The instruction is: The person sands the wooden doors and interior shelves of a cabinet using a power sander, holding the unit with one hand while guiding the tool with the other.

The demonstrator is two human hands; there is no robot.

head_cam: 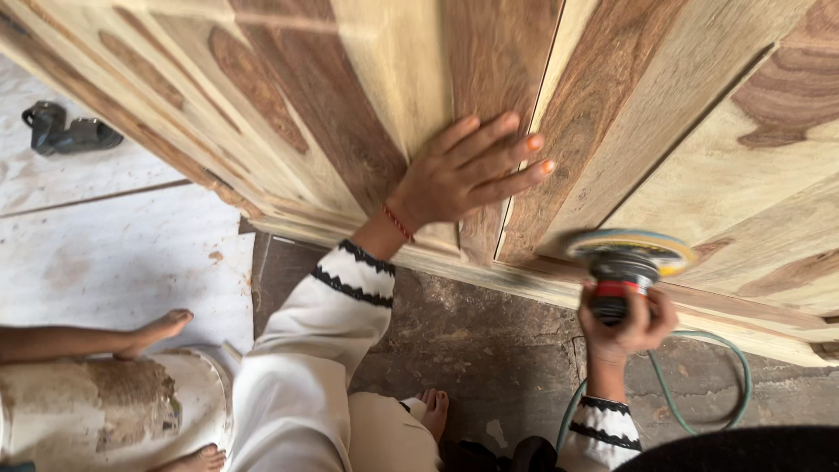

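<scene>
A large wooden panel [350, 96] of light and dark brown boards fills the upper part of the head view. My left hand [468, 170] lies flat on it with fingers spread, a red thread at the wrist. My right hand [625, 328] grips a round disc sander [627, 258] from below. The sander's yellow-edged pad presses against the lower edge of the panel. Both of my sleeves are white with black trim.
A green hose [699, 385] loops from the sander over the dark stone floor [489, 341]. Another person's bare leg and foot [131, 336] rest at the left beside a white cylinder [105, 406]. A black object [65, 131] lies on the pale floor at far left.
</scene>
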